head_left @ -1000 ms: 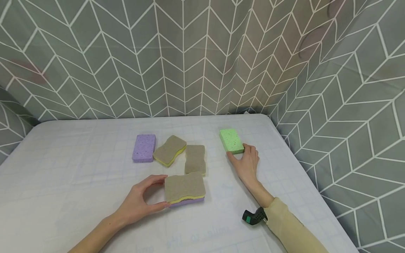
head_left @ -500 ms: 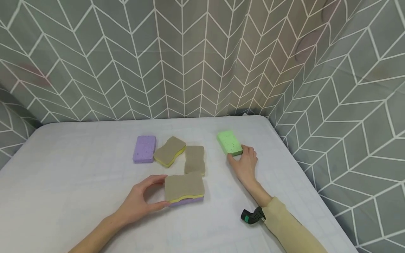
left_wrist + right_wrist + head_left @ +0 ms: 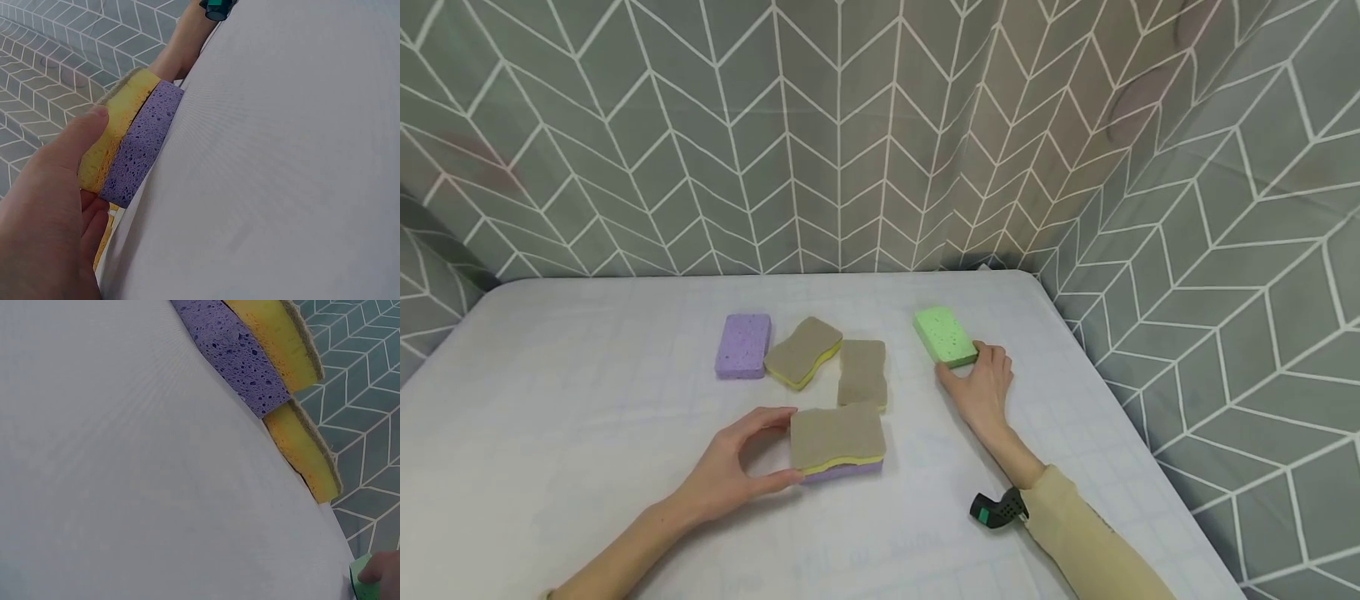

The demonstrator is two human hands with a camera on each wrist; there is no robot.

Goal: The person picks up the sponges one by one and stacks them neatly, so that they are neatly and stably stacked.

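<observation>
Top sponge (image 3: pixel 837 437) lies on bottom sponge (image 3: pixel 142 146); 3 sponges (image 3: pixel 803 352) behind; lone sponge (image 3: pixel 943 336) rear right.

Chevron curtain (image 3: pixel 808 137) behind white table (image 3: pixel 587 375); dark item (image 3: pixel 976 262) between, unclear.

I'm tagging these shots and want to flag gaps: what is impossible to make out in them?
- Head view: the top of the lower purple sponge, covered by the gray-topped sponge.
- Right wrist view: much of the green sponge, behind the right hand and cut off by the bottom edge.
- Left wrist view: the right hand's fingers, hidden behind the stacked sponges.
- Head view: the white cloth's pattern, too faint.
</observation>
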